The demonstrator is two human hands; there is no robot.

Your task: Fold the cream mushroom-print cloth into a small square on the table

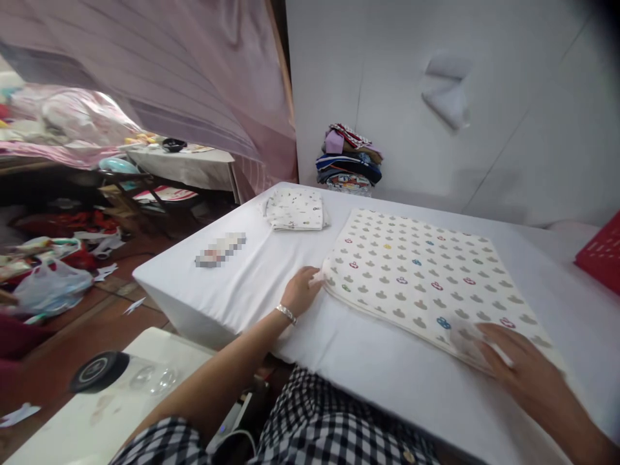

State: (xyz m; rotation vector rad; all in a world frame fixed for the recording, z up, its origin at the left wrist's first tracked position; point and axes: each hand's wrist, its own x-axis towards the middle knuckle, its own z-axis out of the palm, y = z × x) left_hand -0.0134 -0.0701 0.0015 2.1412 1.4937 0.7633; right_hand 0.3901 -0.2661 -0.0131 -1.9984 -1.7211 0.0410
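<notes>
White cloth (411, 271) printed with small motifs lies flat on the white-covered counter (368, 355), the left hand (300, 292) at its near left corner with fingers drawn together, the blurred right hand (526, 361) over its near edge; whether either pinches it, I cannot tell. Farther back sits a folded bundle (295, 210), and beyond the counter, stacked fabrics (349, 161) by a pale wall (397, 129).
</notes>
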